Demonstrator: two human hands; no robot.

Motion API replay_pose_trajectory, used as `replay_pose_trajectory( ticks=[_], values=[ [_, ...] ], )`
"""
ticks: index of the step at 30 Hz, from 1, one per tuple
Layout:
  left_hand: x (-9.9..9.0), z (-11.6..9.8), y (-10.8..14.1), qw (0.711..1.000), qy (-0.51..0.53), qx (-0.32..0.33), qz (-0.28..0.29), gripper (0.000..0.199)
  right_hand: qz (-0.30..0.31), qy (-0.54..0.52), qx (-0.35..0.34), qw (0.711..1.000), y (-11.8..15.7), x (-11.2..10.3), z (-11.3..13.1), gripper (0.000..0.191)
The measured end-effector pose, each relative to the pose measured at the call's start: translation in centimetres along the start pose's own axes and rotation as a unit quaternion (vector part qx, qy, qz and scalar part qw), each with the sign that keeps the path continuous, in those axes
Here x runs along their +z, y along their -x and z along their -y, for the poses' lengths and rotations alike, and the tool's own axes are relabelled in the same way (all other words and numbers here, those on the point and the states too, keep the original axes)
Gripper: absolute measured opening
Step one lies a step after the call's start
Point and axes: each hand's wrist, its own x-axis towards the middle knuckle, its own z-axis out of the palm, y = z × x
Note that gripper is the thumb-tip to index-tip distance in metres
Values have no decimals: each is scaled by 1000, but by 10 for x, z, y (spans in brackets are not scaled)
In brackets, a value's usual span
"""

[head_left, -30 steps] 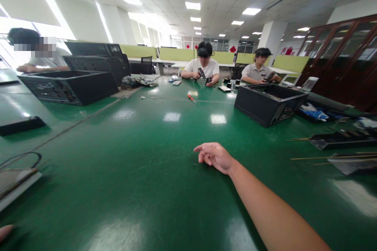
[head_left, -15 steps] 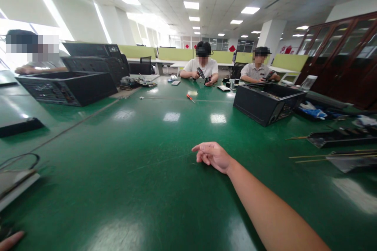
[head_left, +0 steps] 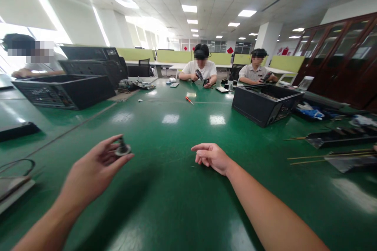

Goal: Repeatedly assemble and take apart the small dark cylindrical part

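My left hand [head_left: 97, 162] is raised above the green table [head_left: 165, 192], its thumb and fingertips closed around a small part [head_left: 122, 147]. That part has a dark, narrow upright stem on a pale round base; its exact kind cannot be made out. My right hand [head_left: 212, 158] lies on the tabletop to the right, holding nothing. Its index finger points left and the other fingers are loosely bent. Farther off on the table lies a screwdriver [head_left: 189, 100] with an orange-red handle, apart from both hands.
Black computer cases stand at the right [head_left: 265, 106] and left [head_left: 67, 90]. Dark metal trays with thin yellowish rods [head_left: 306, 160] lie on the right, and a flat grey device [head_left: 14, 196] at the left edge. Across the table, two people [head_left: 200, 66] hold power drills; another person sits far left.
My left hand has come up from the lower left corner, bringing the small dark part over the table. My right hand has stayed in place.
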Motion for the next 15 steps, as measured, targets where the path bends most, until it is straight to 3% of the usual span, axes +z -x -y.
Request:
replay_pose_trajectory(
  ticks=[3, 5, 7, 12, 15],
  values=[
    [59, -26, -2, 987, 103, 53, 111, 68, -56, 62, -38, 996, -2, -7, -2, 47],
    [92, -38, 1, 977, 93, 108, 160, 48, -79, 134, -68, 986, -2, -10, -4, 55],
    [113, -42, 5, 967, 66, 161, 186, 36, -77, 204, -92, 972, 0, -9, -5, 58],
    [119, -30, 11, 943, 47, 265, 197, 24, -45, 341, -123, 931, 7, 8, -4, 54],
    [119, -23, 11, 938, 57, 281, 195, 28, -49, 397, -126, 908, 9, 14, -3, 43]
  ],
)
